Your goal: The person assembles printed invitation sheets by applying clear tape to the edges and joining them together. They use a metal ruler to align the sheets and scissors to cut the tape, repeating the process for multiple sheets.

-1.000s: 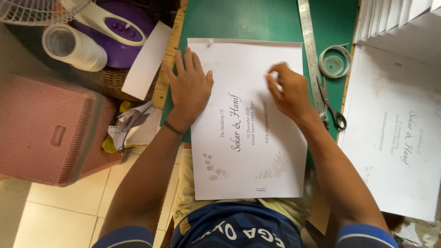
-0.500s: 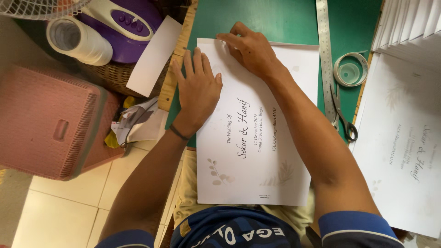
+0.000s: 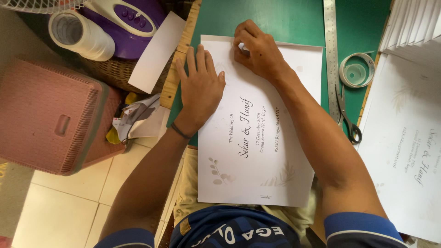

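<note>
While the left hand point(image 3: 200, 89) lay flat with its fingers spread on the upper left part of the large white printed sheet point(image 3: 257, 138), it held nothing and only pressed the paper down. The right hand point(image 3: 257, 50) was at the top edge of the same sheet, with its fingers bent together as if pinching something small and white; what it was, I could not tell. The sheet lay on the green cutting mat point(image 3: 271, 18) that covered the bench, and its lower edge hung over the person's lap.

To the right of the sheet, a long steel ruler point(image 3: 330, 50) lay straight on the mat. Just beside it were a roll of clear tape point(image 3: 357, 70) and a pair of scissors point(image 3: 347, 117). Further right, another printed sheet point(image 3: 404, 151) of the same kind was lying, and a stack of white sheets point(image 3: 413, 23) stood above it.

On the left side, off the bench, there were a pink plastic stool point(image 3: 50, 121), a wicker basket point(image 3: 112, 73), a purple and white iron point(image 3: 131, 18), a white roll of tape point(image 3: 80, 34) and some crumpled paper point(image 3: 135, 119).
</note>
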